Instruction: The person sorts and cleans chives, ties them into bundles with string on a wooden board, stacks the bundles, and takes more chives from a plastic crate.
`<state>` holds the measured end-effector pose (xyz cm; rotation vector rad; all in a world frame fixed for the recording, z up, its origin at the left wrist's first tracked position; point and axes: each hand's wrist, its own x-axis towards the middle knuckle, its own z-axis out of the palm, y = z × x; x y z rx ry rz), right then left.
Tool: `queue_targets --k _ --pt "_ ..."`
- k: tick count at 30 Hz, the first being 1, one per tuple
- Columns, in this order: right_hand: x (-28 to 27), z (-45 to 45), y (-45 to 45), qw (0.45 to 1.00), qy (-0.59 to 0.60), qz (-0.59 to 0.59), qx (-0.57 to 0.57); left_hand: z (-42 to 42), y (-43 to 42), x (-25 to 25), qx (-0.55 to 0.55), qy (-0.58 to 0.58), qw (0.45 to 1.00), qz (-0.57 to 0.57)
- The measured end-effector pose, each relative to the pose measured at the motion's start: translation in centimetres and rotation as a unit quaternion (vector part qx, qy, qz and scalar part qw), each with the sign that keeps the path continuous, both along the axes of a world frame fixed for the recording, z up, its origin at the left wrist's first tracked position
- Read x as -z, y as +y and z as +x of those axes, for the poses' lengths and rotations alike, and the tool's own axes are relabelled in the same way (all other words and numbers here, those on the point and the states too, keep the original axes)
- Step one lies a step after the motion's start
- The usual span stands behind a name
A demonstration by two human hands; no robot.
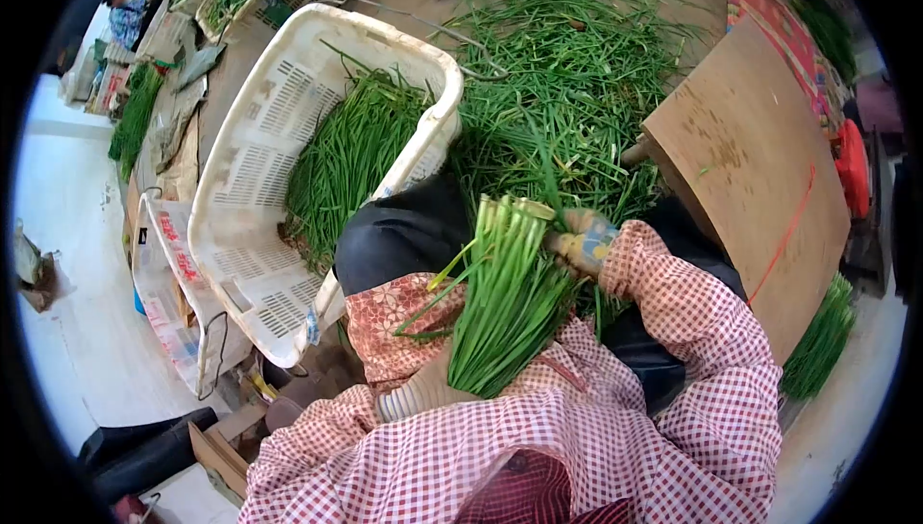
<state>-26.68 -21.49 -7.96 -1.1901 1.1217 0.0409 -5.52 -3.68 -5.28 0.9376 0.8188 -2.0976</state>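
Observation:
A thick bundle of garlic chives [510, 308] lies slanted over my lap, its pale cut ends up and its green leaves toward my body. My left hand [437, 385], in a pale glove with a ribbed cuff, supports the bundle from beneath; its fingers are hidden behind the leaves. Beside the pale ends, my right hand [582, 243] is closed, in a soiled glove with yellow and blue patches. A few long green leaves [550, 173] come out at the top of that fist. A patterned reddish cloth [399, 317] covers my left thigh.
A white slatted crate [260, 168] holding more chives [356, 154] stands at my left knee. Loose leaves [567, 91] are heaped on the floor ahead. A tilted brown board [760, 159] is at right, with chives [820, 341] behind it. Another person [127, 19] is far left.

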Motion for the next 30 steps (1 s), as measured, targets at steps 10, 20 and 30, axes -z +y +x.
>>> queue_targets --k 10,20,30 --pt "-2.0 -4.7 -2.9 0.962 -0.184 -0.201 0.010 -2.2 -0.9 -0.9 -0.046 0.028 0.998 0.015" --pt "-7.0 -0.3 0.0 0.900 0.033 -0.402 -0.165 -2.1 -0.2 -0.7 -0.067 0.037 0.997 0.024" --pt "-5.7 0.2 1.2 0.863 0.129 -0.318 -0.371 -1.9 -1.0 -1.2 0.009 0.055 0.996 0.069"
